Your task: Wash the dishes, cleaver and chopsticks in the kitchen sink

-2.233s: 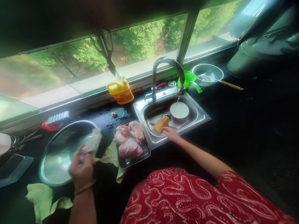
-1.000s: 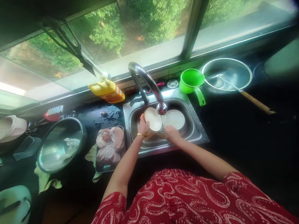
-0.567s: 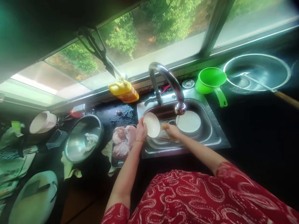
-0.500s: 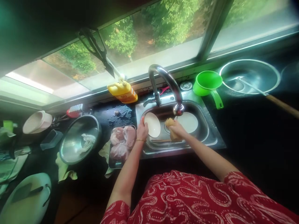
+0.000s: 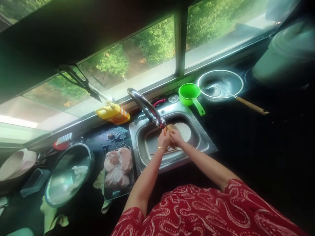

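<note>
Over the steel sink (image 5: 145, 157), both hands are close together just below the faucet's spout. My left hand (image 5: 164, 139) and my right hand (image 5: 175, 137) are closed around a yellowish-brown cloth (image 5: 169, 127), whose folds show between and below the fingers. Behind my right hand, a white plate (image 5: 184, 131) lies in the right half of the basin, partly covered by that hand. The curved chrome faucet (image 5: 145, 103) arches down to a round head right above the hands. Whether water is running cannot be made out.
Left of the sink stands a tray of raw meat (image 5: 118, 167), then a steel bowl (image 5: 69, 175). A yellow bottle (image 5: 113, 114) is behind them near the window. Right of the faucet are a green dipper (image 5: 189, 93) and a strainer (image 5: 220, 85) with a wooden-handled utensil.
My left hand has let go of the white dish it held at the sink's left and moved right to join my right hand on the cloth. The view has shifted right.
</note>
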Action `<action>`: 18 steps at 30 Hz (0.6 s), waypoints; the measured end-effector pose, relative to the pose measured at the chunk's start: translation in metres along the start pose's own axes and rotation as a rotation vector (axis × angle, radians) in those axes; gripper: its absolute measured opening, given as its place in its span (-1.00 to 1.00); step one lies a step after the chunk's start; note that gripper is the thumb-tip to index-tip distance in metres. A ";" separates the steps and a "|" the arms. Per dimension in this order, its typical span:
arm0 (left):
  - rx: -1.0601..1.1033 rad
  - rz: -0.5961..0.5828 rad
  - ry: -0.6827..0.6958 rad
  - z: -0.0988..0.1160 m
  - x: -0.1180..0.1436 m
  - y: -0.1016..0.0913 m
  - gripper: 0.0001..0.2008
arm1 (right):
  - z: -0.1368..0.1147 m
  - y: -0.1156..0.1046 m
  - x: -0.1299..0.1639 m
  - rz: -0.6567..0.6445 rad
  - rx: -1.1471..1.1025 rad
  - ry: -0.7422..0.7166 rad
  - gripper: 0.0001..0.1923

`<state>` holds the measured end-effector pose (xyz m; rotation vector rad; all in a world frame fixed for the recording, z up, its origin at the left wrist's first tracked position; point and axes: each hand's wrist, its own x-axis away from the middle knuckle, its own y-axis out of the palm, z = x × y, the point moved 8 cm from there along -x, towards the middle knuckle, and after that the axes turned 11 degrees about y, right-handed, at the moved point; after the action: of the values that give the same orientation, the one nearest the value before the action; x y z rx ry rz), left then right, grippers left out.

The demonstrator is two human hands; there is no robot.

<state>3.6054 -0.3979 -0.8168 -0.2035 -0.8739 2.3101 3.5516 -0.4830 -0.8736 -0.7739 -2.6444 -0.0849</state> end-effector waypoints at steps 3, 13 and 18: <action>-0.080 0.024 0.051 -0.001 -0.002 -0.025 -0.62 | -0.001 0.023 0.019 -0.341 0.197 -0.156 -0.83; 0.047 0.113 -0.135 -0.037 0.018 -0.031 -0.49 | -0.027 0.034 -0.003 -0.054 0.452 -0.162 -0.79; 0.057 0.116 -0.008 -0.040 0.020 -0.050 -0.54 | 0.000 0.049 0.027 -0.425 0.748 -0.268 -0.94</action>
<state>3.6301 -0.3356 -0.8145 -0.2253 -0.8188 2.4414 3.5564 -0.4276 -0.8659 0.0304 -2.7099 0.8931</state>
